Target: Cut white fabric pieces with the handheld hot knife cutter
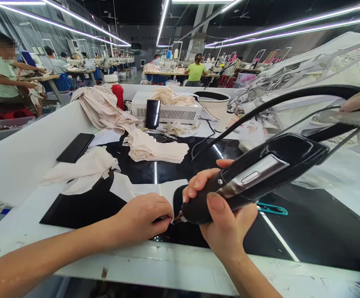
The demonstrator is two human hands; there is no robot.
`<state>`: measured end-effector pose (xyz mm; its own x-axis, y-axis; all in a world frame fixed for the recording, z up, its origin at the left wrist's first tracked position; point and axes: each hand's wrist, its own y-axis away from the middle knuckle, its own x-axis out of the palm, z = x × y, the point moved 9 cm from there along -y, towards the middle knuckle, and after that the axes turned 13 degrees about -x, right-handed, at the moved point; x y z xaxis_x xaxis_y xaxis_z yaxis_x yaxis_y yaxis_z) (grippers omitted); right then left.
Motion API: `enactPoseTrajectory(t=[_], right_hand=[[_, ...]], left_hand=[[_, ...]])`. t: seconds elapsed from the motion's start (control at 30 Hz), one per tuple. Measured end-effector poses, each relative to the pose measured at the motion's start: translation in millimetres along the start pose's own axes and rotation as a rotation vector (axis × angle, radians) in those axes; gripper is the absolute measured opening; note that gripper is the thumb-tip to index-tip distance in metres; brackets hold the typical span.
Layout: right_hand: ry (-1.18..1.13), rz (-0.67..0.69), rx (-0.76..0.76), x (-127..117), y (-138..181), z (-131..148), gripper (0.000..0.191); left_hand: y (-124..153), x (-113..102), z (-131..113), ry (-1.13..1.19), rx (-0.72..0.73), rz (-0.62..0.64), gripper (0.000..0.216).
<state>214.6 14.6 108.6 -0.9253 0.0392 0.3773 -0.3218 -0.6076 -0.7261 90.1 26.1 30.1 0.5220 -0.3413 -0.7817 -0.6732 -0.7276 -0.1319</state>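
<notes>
My right hand (222, 215) is wrapped round a black hand-held tool (254, 176) with a silver panel and a black cable running up to the right. The tool's tip points down and left, next to my left hand (144, 217). My left hand is closed in a pinch on the edge of a white fabric piece (149, 189) lying on the glossy black work surface (307, 223). Beige fabric pieces are stacked (155, 150) just beyond, with a looser heap (83, 169) to the left.
A black phone (75, 147) lies on the white table edge at left. A white box unit (167, 108), a dark device (152, 113), a white bowl (214, 101) and a red bottle (118, 95) stand behind. Teal scissors (271, 210) lie at right. Other people work at distant tables.
</notes>
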Motion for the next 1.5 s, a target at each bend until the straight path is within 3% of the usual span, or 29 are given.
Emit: enactPoseTrajectory(t=[0.2,0.43,0.53,0.77,1.27,1.5], right_hand=[[-0.004,0.001,-0.001,0.1,0.3,1.3,0.042],[-0.002,0.002,0.008,-0.5,1.8,-0.5,0.043],[0.002,-0.007,0.007,-0.4,1.1,-0.6,0.043],[0.032,-0.039,0.020,-1.6,0.9,0.2,0.049],[0.037,-0.038,0.016,-1.6,0.7,0.7,0.046],[0.059,-0.034,0.006,-3.8,0.9,1.9,0.045]], left_hand=[[0.4,-4.9,-3.0,0.003,0.026,-0.006,0.011],[-6.7,-7.3,-1.0,-0.113,-0.041,0.020,0.013],[-10.1,-6.0,-5.1,-0.178,0.013,-0.003,0.006],[-7.6,-6.2,-14.1,-0.242,0.173,-0.133,0.014],[12.0,-3.5,-4.0,-0.229,0.353,-0.046,0.025],[18.4,-7.6,-8.6,-0.246,0.412,-0.095,0.023]])
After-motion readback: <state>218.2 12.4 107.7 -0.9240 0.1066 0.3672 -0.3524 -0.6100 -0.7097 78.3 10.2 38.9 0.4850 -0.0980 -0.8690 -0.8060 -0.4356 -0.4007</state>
